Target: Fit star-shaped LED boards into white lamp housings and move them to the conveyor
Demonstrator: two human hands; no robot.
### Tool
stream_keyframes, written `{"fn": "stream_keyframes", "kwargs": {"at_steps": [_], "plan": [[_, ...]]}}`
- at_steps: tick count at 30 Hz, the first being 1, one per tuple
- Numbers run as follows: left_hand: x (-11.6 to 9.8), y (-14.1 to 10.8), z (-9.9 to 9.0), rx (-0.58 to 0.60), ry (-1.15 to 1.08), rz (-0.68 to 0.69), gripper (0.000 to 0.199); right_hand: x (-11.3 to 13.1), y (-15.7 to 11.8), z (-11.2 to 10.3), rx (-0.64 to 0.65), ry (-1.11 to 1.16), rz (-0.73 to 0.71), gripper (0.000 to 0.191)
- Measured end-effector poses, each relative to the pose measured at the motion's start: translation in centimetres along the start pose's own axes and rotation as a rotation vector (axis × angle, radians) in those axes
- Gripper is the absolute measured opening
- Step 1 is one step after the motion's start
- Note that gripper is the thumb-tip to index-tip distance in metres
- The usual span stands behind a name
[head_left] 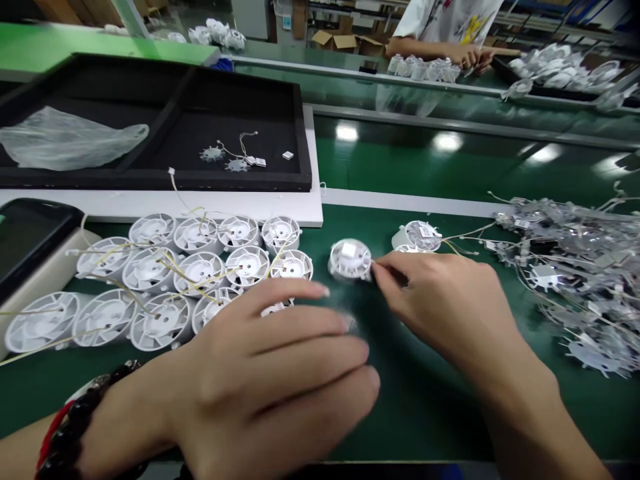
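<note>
My right hand (440,300) has thumb and forefinger pinched at the right edge of a small round white plastic housing (350,259), with a white square piece on top. Its grip point is partly hidden by the fingertips. My left hand (280,360) is stretched out at the front, fingers extended and slightly apart, to the lower left of that housing. A blurred clear bit (353,323) shows by its fingertip, too indistinct to name. Behind my right hand sits another round white housing (420,235) with a clear piece and wires on it.
Rows of white round housings (200,273) with thin wires stand left. A tangled pile of clear star-shaped pieces with wires (575,280) lies right. A black tray (250,181) is behind, a dark-screened device (35,247) far left. Across the bench is another person's hand (473,57).
</note>
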State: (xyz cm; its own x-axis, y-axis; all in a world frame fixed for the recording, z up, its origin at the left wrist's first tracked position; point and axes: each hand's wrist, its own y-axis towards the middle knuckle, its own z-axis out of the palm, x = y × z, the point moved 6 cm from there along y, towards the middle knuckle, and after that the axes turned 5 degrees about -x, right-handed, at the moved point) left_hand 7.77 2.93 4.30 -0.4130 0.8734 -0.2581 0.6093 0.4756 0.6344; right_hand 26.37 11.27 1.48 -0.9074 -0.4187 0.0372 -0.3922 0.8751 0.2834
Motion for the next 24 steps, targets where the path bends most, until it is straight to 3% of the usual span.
{"fn": "stream_keyframes", "kwargs": {"at_steps": [4,7,9,12,15,18,21,24], "plan": [[0.6,0.1,-0.9,0.073,0.080,-0.010,0.018,-0.9,0.1,-0.3,-0.141,-0.135,0.097,0.036],[2.5,0.0,-1.5,0.011,0.313,-0.055,0.032,-1.2,0.1,-1.0,-0.229,-0.112,0.127,0.043],[3.9,-0.2,-1.5,0.017,0.435,-0.087,0.038,-1.0,0.0,-1.7,-0.317,-0.056,0.114,0.044],[5.0,-0.7,-0.7,0.115,0.546,-0.049,0.034,0.2,-0.1,-2.3,-0.397,0.115,0.011,0.041],[5.0,-1.1,0.0,0.188,0.572,-0.032,0.037,1.4,0.1,-2.2,-0.339,0.313,-0.101,0.037],[4.2,-1.2,0.6,0.252,0.416,-0.039,0.040,2.4,0.4,-1.8,-0.246,0.443,-0.192,0.028],[3.0,-1.2,1.3,0.286,0.227,-0.015,0.036,3.1,0.3,-1.5,-0.208,0.489,-0.320,0.018],[2.2,-1.3,1.9,0.288,0.117,0.000,0.032,3.5,0.0,-1.2,-0.149,0.461,-0.439,0.022]]}}
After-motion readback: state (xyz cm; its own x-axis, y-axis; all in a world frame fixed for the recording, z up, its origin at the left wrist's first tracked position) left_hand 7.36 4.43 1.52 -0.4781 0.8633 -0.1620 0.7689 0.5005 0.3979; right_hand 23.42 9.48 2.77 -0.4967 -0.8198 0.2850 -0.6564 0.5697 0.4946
